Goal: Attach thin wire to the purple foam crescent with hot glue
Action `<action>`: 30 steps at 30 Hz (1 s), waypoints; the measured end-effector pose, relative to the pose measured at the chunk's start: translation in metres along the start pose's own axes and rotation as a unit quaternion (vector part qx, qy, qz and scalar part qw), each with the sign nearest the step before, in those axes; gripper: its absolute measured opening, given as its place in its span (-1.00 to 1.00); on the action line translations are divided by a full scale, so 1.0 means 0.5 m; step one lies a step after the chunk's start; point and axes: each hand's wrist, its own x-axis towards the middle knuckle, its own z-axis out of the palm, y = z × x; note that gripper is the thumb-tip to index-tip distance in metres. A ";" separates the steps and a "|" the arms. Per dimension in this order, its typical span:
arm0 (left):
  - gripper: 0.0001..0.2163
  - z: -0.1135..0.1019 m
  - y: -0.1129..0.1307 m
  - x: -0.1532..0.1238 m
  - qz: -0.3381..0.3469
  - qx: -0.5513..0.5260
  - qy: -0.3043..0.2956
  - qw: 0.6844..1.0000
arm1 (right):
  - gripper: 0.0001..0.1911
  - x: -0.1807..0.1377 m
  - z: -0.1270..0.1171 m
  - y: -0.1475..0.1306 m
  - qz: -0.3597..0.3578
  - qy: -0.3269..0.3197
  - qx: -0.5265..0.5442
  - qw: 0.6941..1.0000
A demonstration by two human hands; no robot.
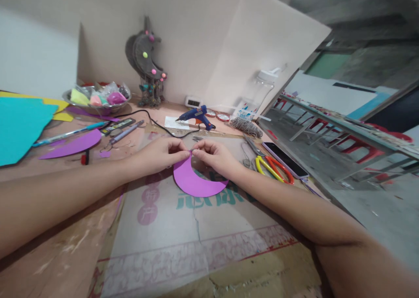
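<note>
- Left hand (pixel 162 154): grip pinching upper tip of purple crescent (pixel 199 185); light pressure advisable, may crease.
- Crescent: above printed sheet (pixel 157 241), between the hands; support its curve.
- Right hand (pixel 218 159): grip pinching same tip; match left's pressure.

I'm seeing a bare left hand (pixel 162 154) and a bare right hand (pixel 218 158), slim wrists (pixel 132 169) broadening into bare forearms (pixel 78 191) on the near side. At near right, the right arm (pixel 284 197) is showing a creased elbow (pixel 343 241) and bare upper arm (pixel 366 267).
</note>
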 end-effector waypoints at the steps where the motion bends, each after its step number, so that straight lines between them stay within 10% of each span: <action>1: -0.80 0.000 0.000 0.000 -0.001 0.001 0.001 1.000 | -0.72 0.000 0.000 0.000 0.001 0.001 0.006 1.000; 30: -0.80 -0.002 0.000 0.000 0.009 0.015 -0.002 1.000 | -0.71 -0.002 -0.001 -0.005 0.010 0.007 -0.022 1.000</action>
